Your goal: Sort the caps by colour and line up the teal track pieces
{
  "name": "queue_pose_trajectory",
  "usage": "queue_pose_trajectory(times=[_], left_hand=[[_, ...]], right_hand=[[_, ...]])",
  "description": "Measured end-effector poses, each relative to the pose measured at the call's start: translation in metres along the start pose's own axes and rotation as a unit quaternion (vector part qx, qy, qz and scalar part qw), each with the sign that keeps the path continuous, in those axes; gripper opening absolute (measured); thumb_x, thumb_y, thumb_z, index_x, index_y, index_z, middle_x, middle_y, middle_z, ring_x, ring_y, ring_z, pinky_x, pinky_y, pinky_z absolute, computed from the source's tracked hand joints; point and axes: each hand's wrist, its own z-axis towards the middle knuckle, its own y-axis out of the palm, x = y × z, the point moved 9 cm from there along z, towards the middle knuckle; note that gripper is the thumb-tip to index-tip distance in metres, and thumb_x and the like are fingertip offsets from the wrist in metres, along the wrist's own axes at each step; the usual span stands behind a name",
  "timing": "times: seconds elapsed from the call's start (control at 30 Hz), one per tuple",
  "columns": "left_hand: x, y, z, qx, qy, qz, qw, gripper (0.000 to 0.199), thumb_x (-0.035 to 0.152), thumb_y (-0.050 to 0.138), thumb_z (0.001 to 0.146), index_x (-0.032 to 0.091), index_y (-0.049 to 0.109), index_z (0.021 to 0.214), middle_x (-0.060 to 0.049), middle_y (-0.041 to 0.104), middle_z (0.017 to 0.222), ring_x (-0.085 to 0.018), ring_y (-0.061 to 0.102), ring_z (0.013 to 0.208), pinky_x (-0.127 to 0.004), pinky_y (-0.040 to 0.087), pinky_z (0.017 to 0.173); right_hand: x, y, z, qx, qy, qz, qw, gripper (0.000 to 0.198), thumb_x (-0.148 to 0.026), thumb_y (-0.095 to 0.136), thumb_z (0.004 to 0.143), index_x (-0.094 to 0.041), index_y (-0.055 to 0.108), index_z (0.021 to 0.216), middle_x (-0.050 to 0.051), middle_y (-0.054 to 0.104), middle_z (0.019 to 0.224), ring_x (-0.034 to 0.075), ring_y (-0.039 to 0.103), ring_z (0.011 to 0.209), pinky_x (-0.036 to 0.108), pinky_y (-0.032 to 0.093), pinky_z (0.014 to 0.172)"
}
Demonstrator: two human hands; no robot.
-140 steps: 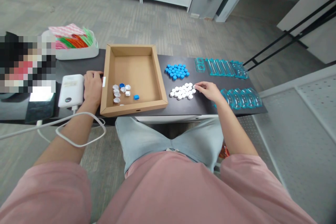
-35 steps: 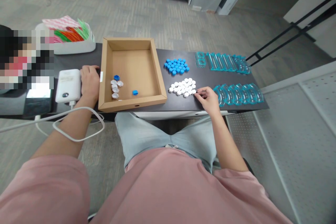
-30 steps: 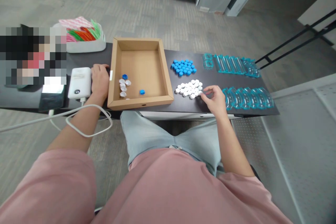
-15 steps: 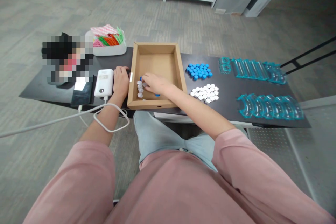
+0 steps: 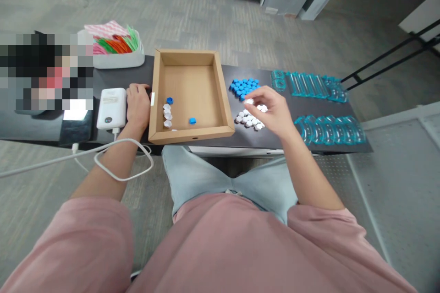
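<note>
My right hand [image 5: 270,109] is over the table right of the cardboard box [image 5: 226,100]. Thumb and fingertips pinch a small white hexagonal piece [image 5: 249,101]. Beneath and around it lie a cluster of white hexagonal pieces [image 5: 248,121] and, just behind, a cluster of blue hexagonal pieces [image 5: 242,86]. My left hand [image 5: 138,106] lies palm down against the box's left wall, its fingers loosely bent and holding nothing visible. Inside the box, several white pieces [image 5: 167,116] line the left side near a blue piece [image 5: 169,100]; another blue piece [image 5: 192,121] sits near the front wall.
A white power bank [image 5: 112,109] with a looping white cable [image 5: 123,178] is left of my left hand, beside a dark phone [image 5: 77,121]. Behind stands a white bin [image 5: 120,60] of colourful strips. Clear teal plastic parts [image 5: 330,130] fill the table's right side.
My right hand has left the box and moved right to the white cluster, now pinching a white piece. My left hand stays beside the box. The camera view has shifted right.
</note>
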Motion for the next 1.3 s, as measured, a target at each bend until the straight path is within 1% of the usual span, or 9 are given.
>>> queue_pose_trajectory(times=[0.13,0.3,0.5,0.7,0.77,0.87,0.97,1.1,1.3], left_hand=[[-0.002,0.0,0.001,0.005,0.0,0.002,1.0,0.051,0.014,0.038,0.112,0.009,0.064,0.155,-0.032,0.062,0.164,-0.044,0.058,0.152,-0.061,0.047,0.137],[-0.004,0.002,0.002,0.005,-0.012,0.006,1.0,0.05,0.015,0.038,0.114,0.007,0.064,0.156,-0.032,0.061,0.165,-0.043,0.055,0.154,-0.06,0.045,0.139],[-0.005,0.0,0.002,0.015,-0.01,-0.005,1.0,0.043,0.014,0.043,0.113,0.013,0.066,0.149,-0.028,0.064,0.159,-0.043,0.055,0.152,-0.065,0.047,0.137],[-0.005,0.0,0.002,0.027,-0.003,-0.022,0.999,0.039,0.01,0.044,0.112,0.014,0.066,0.143,-0.027,0.064,0.155,-0.04,0.055,0.147,-0.062,0.047,0.136],[-0.004,0.0,0.002,0.028,-0.003,-0.027,0.999,0.037,0.009,0.045,0.113,0.014,0.066,0.142,-0.026,0.065,0.154,-0.039,0.056,0.147,-0.061,0.047,0.136],[-0.003,0.001,0.002,0.026,-0.006,-0.028,0.999,0.036,0.008,0.045,0.113,0.013,0.066,0.142,-0.027,0.065,0.156,-0.039,0.058,0.149,-0.061,0.047,0.136],[-0.004,0.001,0.001,0.033,-0.005,-0.033,0.999,0.038,0.008,0.047,0.112,0.013,0.068,0.142,-0.028,0.067,0.156,-0.04,0.061,0.151,-0.061,0.049,0.135],[-0.005,0.003,0.002,0.057,0.01,-0.043,0.997,0.038,0.01,0.053,0.111,0.016,0.069,0.145,-0.026,0.07,0.152,-0.042,0.063,0.152,-0.06,0.05,0.135],[-0.006,0.006,0.003,0.061,0.011,-0.036,0.997,0.039,0.014,0.055,0.11,0.018,0.071,0.145,-0.027,0.07,0.153,-0.044,0.064,0.154,-0.06,0.051,0.135]], right_hand=[[0.031,-0.033,-0.068,0.072,0.062,-0.072,0.993,0.014,-0.042,0.086,0.105,-0.03,0.081,0.109,0.006,0.088,0.11,0.03,0.08,0.102,0.047,0.065,0.095],[0.045,0.007,-0.112,0.015,0.038,-0.182,0.982,0.009,-0.037,0.082,0.111,-0.03,0.081,0.106,0.008,0.092,0.114,0.033,0.08,0.113,0.051,0.057,0.103],[0.057,0.009,-0.122,0.043,0.047,-0.257,0.964,0.008,-0.037,0.085,0.109,-0.03,0.086,0.109,0.014,0.084,0.13,0.036,0.073,0.119,0.055,0.056,0.107],[0.019,0.006,-0.095,0.069,0.007,-0.223,0.972,0.014,-0.04,0.078,0.113,-0.031,0.083,0.105,0.013,0.079,0.117,0.036,0.071,0.114,0.057,0.056,0.104],[-0.009,0.025,-0.068,0.035,-0.027,-0.189,0.981,0.015,-0.038,0.073,0.116,-0.03,0.082,0.107,0.011,0.079,0.112,0.035,0.072,0.112,0.054,0.054,0.105],[-0.056,0.087,-0.015,-0.099,-0.094,-0.134,0.981,0.014,-0.031,0.07,0.119,-0.028,0.083,0.119,0.01,0.081,0.116,0.032,0.072,0.114,0.048,0.049,0.103],[-0.095,0.164,0.028,-0.251,-0.16,-0.106,0.949,0.02,-0.023,0.066,0.12,-0.026,0.084,0.131,0.01,0.083,0.129,0.03,0.072,0.122,0.042,0.046,0.101],[-0.107,0.243,0.059,-0.382,-0.174,-0.15,0.895,0.024,-0.018,0.072,0.116,-0.024,0.086,0.134,0.011,0.081,0.142,0.029,0.075,0.121,0.04,0.048,0.097],[-0.105,0.267,0.064,-0.437,-0.161,-0.189,0.864,0.018,-0.018,0.076,0.114,-0.02,0.089,0.127,0.014,0.083,0.14,0.031,0.078,0.124,0.041,0.053,0.095]])
